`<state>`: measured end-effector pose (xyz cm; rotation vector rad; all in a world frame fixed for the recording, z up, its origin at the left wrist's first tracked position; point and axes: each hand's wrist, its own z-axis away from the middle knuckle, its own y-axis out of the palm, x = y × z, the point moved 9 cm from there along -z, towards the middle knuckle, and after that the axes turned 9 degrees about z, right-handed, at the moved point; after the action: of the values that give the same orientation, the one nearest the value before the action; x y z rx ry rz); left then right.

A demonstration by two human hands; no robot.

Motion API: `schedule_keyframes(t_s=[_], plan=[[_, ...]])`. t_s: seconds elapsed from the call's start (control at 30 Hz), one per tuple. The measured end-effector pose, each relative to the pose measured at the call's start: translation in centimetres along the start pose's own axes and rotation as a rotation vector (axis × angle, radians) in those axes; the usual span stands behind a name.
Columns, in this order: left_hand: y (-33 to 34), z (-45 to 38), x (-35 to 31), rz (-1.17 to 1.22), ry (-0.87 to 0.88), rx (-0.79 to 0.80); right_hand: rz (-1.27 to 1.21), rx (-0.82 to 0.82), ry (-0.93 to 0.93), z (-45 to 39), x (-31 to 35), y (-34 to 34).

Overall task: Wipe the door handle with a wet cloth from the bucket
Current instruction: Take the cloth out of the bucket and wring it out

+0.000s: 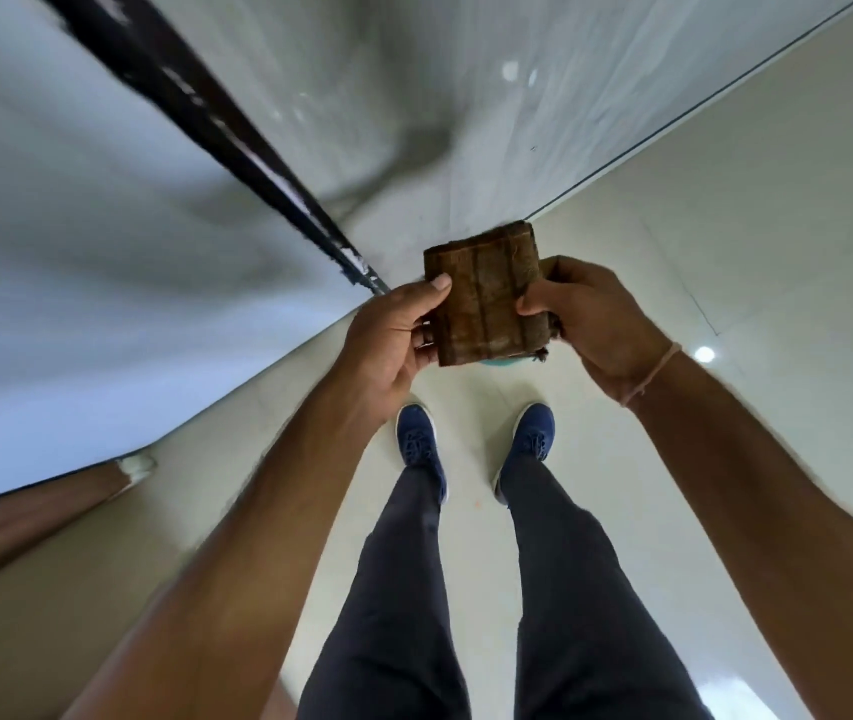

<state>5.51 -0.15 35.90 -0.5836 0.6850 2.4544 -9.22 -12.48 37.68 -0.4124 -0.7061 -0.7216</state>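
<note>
Head view shows the folded brown checked cloth (486, 293) pinched at waist height between left hand (395, 335) and right hand (585, 317), both closed on its edges, with no door handle in sight.

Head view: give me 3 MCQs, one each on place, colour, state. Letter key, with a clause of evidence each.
1. Where is the folded cloth?
A. on the floor
B. held up between both hands, above the floor
C. draped over a shoe

2. What colour are the shoes?
A. blue
B. white
C. red

3. How is the cloth held?
A. left hand alone
B. right hand alone
C. both hands grip opposite edges

Key:
1 B, the cloth sits in the hands in front of the person, with the floor below it.
2 A, both shoes show blue uppers.
3 C, the left hand pinches the left edge and the right hand the right edge.
</note>
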Motion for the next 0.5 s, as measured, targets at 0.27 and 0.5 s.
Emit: schedule_keyframes(t_s=[0.27, 0.5], plan=[[-2.8, 12.0, -4.7, -0.034, 0.166, -0.004, -0.066, 0.038, -0.058, 9.4, 5.2, 5.0], [-11.2, 22.3, -5.5, 0.009, 0.331, -0.206, 0.044, 0.272, -0.184, 15.7, 6.7, 14.4]])
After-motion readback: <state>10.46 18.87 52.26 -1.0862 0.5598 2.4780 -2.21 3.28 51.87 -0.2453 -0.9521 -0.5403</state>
